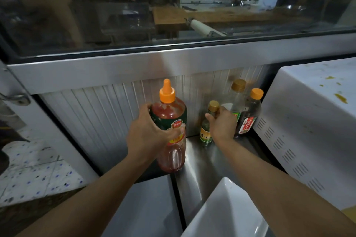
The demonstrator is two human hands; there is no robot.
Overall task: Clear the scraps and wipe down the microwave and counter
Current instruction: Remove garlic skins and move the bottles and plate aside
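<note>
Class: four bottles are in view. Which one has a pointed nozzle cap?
The big red sauce bottle, gripped by the left hand: its orange cap tapers to a nozzle; the others have flat caps.

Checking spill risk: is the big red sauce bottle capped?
Capped. The sauce bottle, gripped by the left hand, has its orange nozzle cap seated on top.

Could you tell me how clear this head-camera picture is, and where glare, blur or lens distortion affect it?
Head view: sharp on the left hand gripping the big red sauce bottle with the orange nozzle cap; bright glare streaks the brushed steel ledge; the room behind the glass pane is dim and soft; wide-angle distortion bows the ledge and the stained white microwave.
</note>
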